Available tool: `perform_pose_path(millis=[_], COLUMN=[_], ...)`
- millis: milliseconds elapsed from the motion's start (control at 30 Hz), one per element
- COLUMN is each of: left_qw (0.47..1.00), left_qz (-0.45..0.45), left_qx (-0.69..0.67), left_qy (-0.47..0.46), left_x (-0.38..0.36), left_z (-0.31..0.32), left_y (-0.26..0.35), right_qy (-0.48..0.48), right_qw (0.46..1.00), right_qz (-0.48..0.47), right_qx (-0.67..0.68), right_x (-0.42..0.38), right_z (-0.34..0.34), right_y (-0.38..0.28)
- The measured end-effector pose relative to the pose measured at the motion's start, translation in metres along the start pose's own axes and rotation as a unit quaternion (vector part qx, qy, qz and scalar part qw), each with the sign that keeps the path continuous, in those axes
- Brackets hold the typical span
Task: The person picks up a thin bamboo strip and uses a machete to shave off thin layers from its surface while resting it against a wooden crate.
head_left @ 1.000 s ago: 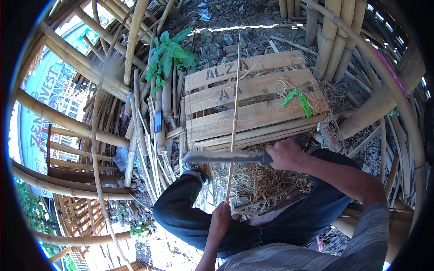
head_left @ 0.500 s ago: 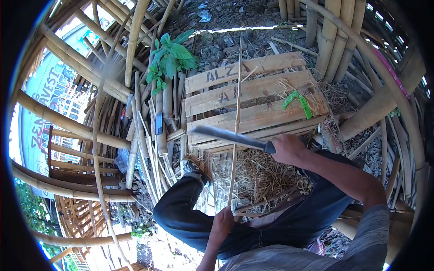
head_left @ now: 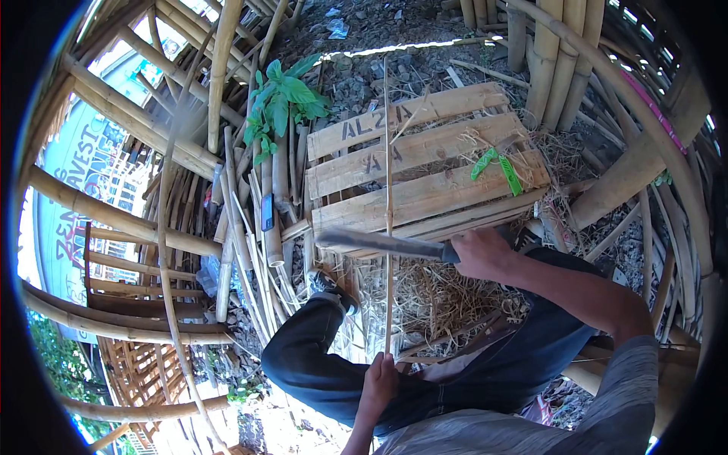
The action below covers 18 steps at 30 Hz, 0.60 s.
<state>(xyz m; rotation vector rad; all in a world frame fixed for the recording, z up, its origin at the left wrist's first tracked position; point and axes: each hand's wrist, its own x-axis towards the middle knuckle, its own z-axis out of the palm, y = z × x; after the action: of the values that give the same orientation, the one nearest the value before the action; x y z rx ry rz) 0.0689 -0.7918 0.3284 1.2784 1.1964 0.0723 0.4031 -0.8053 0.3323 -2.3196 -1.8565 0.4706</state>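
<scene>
My left hand (head_left: 378, 379) is closed round the lower end of a long thin bamboo strip (head_left: 389, 182), close to my lap. The strip points away from me, over the slatted wooden crate (head_left: 425, 163). My right hand (head_left: 481, 254) grips the dark handle of a machete (head_left: 375, 243), whose blade points left and crosses the strip just in front of the crate's near edge. Bamboo shavings (head_left: 436, 299) lie heaped between my legs. On the crate lies a bright green strap-like thing (head_left: 497, 168).
Cut bamboo poles (head_left: 273, 220) lie to the left, with a phone (head_left: 267, 211) on them. A leafy green plant (head_left: 284, 98) stands behind. Bamboo framing (head_left: 121, 205) curves along the left, and thick posts (head_left: 557, 64) rise at the back right.
The bamboo strip has swung a little left at its far end and now stands almost straight ahead. The machete blade has tilted to nearly level, still across the strip.
</scene>
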Motion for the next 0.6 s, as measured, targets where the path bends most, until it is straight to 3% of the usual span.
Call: perform_pose_path(millis=[67, 133, 167, 333, 533, 600], left_qw=[0.998, 0.998, 0.998, 0.996, 1.000, 1.000], left_qz=[-0.032, -0.037, -0.035, -0.053, -0.017, -0.017], left_qx=[-0.047, -0.048, -0.045, -0.073, -0.023, -0.003], left_qy=[-0.013, -0.012, -0.014, -0.018, -0.004, 0.004], left_x=[-0.003, -0.007, -0.007, -0.008, -0.012, -0.012], left_z=[-0.005, -0.010, -0.013, -0.002, -0.012, -0.013], left_y=[0.000, -0.003, 0.000, 0.013, 0.012, 0.006], right_qy=[0.005, 0.001, 0.041, 0.037, 0.042, -0.016], right_qw=[0.999, 0.999, 0.998, 0.998, 0.998, 0.994], right_qz=[-0.032, 0.050, 0.032, 0.042, -0.039, -0.099], right_qx=[-0.020, 0.003, -0.027, -0.008, 0.005, -0.049], right_x=[0.005, 0.020, 0.023, 0.008, -0.002, -0.002], right_z=[0.000, -0.015, -0.016, -0.013, -0.001, 0.003], right_y=[0.005, 0.022, 0.025, 0.004, -0.003, -0.011])
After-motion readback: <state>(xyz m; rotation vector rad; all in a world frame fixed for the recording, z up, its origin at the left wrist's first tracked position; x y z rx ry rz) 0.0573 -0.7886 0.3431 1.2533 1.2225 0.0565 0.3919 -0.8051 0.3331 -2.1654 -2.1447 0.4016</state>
